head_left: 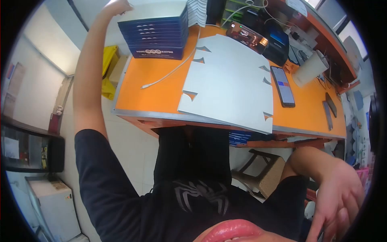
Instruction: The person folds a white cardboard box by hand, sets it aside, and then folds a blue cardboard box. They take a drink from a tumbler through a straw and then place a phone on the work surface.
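Observation:
My left hand [119, 7] is at the top left, by the back left corner of a tall stack of nested blue boxes [157, 42]; its fingers are partly cut off by the frame edge and what they touch is unclear. My right hand [338, 197] is raised at the lower right, off the desk, fingers apart and holding nothing. Between them, a stack of flat white die-cut card sheets [229, 80] lies on the orange desk [161, 97], its front edge jutting slightly past the desk edge.
A white cable [173, 72] lies between boxes and sheets. Right of the sheets are a phone [283, 86], a cylindrical container [310, 68] and a black device [277, 44]. Another lit phone [247, 37] leans behind. A stool [262, 171] stands below the desk.

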A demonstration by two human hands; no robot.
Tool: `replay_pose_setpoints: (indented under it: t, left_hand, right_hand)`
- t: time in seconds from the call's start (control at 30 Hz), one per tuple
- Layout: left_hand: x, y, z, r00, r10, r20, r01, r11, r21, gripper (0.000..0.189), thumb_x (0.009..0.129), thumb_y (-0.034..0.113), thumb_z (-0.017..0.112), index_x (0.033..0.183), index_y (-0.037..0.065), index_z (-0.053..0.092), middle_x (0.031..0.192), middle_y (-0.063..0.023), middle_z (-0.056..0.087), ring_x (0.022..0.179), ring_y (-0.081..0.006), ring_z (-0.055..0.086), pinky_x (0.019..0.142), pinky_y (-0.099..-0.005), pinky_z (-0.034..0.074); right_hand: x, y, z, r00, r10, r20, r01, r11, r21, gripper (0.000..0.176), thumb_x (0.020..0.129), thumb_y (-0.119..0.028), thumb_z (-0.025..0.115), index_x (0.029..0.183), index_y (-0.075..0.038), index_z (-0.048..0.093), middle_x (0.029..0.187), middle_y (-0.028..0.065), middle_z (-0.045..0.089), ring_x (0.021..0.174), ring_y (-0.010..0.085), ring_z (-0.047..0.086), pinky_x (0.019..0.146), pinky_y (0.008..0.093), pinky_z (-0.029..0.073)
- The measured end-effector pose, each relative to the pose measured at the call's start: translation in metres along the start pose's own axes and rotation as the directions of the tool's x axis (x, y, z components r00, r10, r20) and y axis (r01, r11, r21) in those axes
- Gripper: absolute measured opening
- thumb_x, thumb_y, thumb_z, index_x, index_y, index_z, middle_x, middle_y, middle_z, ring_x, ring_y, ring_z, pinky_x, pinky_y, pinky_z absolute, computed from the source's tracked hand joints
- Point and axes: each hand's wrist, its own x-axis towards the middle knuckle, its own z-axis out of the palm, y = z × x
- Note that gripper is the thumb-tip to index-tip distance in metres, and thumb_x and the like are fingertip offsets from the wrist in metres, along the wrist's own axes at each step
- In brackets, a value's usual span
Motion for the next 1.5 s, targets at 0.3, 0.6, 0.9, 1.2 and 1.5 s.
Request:
replay_pose_setpoints:
  t: [0.3, 0.6, 0.9, 1.2, 1.5]
  left_hand:
    - [-0.076, 0.108, 0.008, 0.900, 0.130, -0.416, 0.122, 0.841, 0.527, 0.020, 0.078, 0.002, 0.046, 0.075, -0.002, 0.066, 0.080, -0.0224, 0.064, 0.075, -0.0361, 0.064, 0.067, -0.0393, 0.053]
    - [-0.059, 0.075, 0.005, 0.902, 0.016, -0.431, 0.131, 0.942, 0.309, 0.016, 0.074, 0.002, 0.050, 0.074, -0.003, 0.066, 0.079, -0.0232, 0.064, 0.079, -0.0359, 0.063, 0.068, -0.0425, 0.051]
    - [-0.106, 0.108, -0.037, 0.949, -0.191, -0.252, 0.203, 0.979, 0.022, 0.025, 0.072, 0.023, 0.058, 0.079, 0.002, 0.068, 0.078, -0.0189, 0.065, 0.072, -0.0277, 0.064, 0.068, -0.0351, 0.050]
    - [-0.123, 0.107, -0.027, 0.879, -0.064, -0.473, -0.116, 0.933, -0.342, 0.028, 0.081, 0.026, 0.061, 0.092, 0.001, 0.066, 0.089, -0.0142, 0.066, 0.079, -0.0225, 0.062, 0.071, -0.0332, 0.047]
    - [-0.233, 0.230, 0.022, 0.453, 0.776, -0.438, -0.891, 0.407, -0.202, 0.020, 0.079, 0.017, 0.065, 0.098, 0.010, 0.064, 0.098, -0.0073, 0.063, 0.091, -0.0219, 0.060, 0.078, -0.0335, 0.047]
  right_hand:
    - [-0.004, -0.012, 0.015, 0.992, 0.095, -0.080, -0.067, 0.951, 0.301, 0.026, 0.095, -0.031, 0.034, 0.082, -0.011, 0.046, 0.058, -0.0058, 0.036, 0.042, 0.0050, 0.034, 0.044, 0.0175, 0.033]
    - [0.011, -0.016, 0.003, 0.897, 0.363, 0.252, -0.395, 0.403, 0.826, 0.027, 0.085, -0.008, 0.045, 0.058, -0.010, 0.043, 0.051, -0.0066, 0.039, 0.043, 0.0040, 0.037, 0.044, 0.0149, 0.032]
    - [0.005, -0.015, 0.001, 0.879, 0.369, 0.301, -0.419, 0.298, 0.857, 0.025, 0.092, -0.024, 0.038, 0.074, -0.009, 0.045, 0.062, -0.0035, 0.043, 0.048, 0.0076, 0.039, 0.043, 0.0169, 0.032]
    - [-0.007, -0.012, -0.009, 0.969, 0.047, 0.244, -0.062, 0.997, 0.054, 0.039, 0.093, -0.050, 0.029, 0.093, -0.012, 0.040, 0.075, -0.0006, 0.035, 0.054, 0.0089, 0.034, 0.042, 0.0182, 0.034]
    - [-0.009, -0.017, 0.013, 0.990, 0.071, 0.121, -0.097, 0.968, 0.230, 0.036, 0.092, -0.043, 0.039, 0.079, -0.010, 0.044, 0.065, -0.0036, 0.034, 0.052, 0.0046, 0.035, 0.042, 0.0161, 0.033]
